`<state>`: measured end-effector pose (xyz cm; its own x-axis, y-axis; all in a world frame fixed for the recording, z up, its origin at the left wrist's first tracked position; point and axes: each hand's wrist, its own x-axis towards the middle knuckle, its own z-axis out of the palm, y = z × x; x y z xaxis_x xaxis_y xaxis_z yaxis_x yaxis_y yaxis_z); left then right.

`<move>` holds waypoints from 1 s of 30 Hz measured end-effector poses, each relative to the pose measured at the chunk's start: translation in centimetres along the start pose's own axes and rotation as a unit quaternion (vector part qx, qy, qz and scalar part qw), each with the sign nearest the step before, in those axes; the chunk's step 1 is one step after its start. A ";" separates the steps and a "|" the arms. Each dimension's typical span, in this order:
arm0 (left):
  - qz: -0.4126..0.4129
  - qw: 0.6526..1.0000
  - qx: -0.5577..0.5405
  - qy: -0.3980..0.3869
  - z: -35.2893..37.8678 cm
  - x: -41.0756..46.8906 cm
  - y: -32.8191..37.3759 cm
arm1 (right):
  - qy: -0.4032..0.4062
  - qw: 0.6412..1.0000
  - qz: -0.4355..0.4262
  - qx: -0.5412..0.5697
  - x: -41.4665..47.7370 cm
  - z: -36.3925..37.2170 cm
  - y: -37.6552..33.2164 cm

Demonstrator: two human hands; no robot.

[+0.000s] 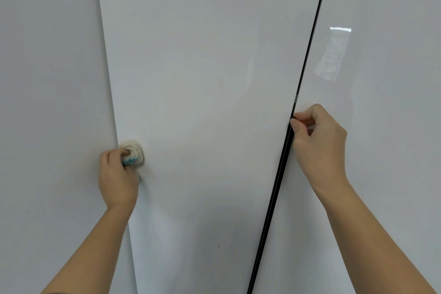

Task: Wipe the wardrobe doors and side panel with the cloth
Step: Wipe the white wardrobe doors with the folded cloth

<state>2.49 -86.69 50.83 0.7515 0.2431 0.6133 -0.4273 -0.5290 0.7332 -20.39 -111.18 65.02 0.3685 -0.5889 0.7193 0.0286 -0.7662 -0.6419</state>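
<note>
Cloth of cream woolly fabric with a teal-blue patch [134, 151] is sitting bunched into a wad against the glossy white middle wardrobe door [202, 79], low down and just inside that door's left edge. The left hand [118, 179] is gripping the cloth from below and from the left, its fingers curling round the wad and holding it flat to the door. Its bare forearm is reaching up from the bottom left corner. To the left of the door's edge a plain pale panel [47, 79] is filling the rest of that side. Across the door a thin black seam [307, 55] is running slantwise from top to bottom, dividing it from a second glossy white door [393, 114], which is catching a bright window reflection [334, 55] higher up. The right hand [319, 143] is resting over this second door with its fingers [301, 122] curling tight — their tips are touching the seam, though whether they are hooking a door edge cannot be told.
</note>
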 end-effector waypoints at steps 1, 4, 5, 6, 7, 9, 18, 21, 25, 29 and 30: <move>-0.029 0.999 -0.013 0.018 0.2 -0.2 0.6 | -0.001 1.000 -0.001 0.000 0.0 0.0 0.0; -0.114 0.991 -0.050 0.055 0.7 -0.3 1.8 | -0.003 1.000 -0.004 0.000 0.1 0.0 0.1; -0.125 0.989 -0.050 0.056 0.9 -0.5 2.1 | -0.005 1.000 -0.005 0.000 0.1 0.0 0.2; -0.130 0.989 -0.046 0.054 1.1 -0.8 2.4 | -0.006 1.000 -0.007 0.000 0.1 0.0 0.2; -0.128 0.989 -0.045 0.052 1.2 -1.3 2.8 | -0.006 1.000 -0.008 0.001 0.1 0.0 0.2; -0.114 0.991 -0.056 0.045 1.5 -2.9 3.9 | -0.006 1.000 -0.008 0.003 0.1 0.1 0.3; 0.213 0.972 -0.104 0.003 4.4 -14.5 13.1 | 0.001 1.000 -0.003 0.017 -0.1 0.1 0.2; 0.330 0.940 -0.087 -0.016 5.0 -16.3 14.1 | 0.011 1.000 -0.003 0.020 -0.1 0.2 0.3; 0.414 0.906 -0.060 -0.058 5.2 -16.3 13.7 | 0.018 1.000 0.002 0.025 -0.2 0.5 0.1; 0.445 0.885 -0.089 -0.101 3.1 -13.7 13.1 | 0.010 1.000 -0.005 0.004 -0.5 0.1 -0.2; 0.445 0.883 -0.104 -0.104 2.3 -12.8 13.0 | 0.006 1.000 -0.010 -0.005 -0.7 -0.1 -0.2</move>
<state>-11.51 -98.55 51.84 0.1384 -0.3601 0.9226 -0.9626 -0.2682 0.0397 -20.72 -110.65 64.66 0.3569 -0.5764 0.7351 0.0273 -0.7801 -0.6250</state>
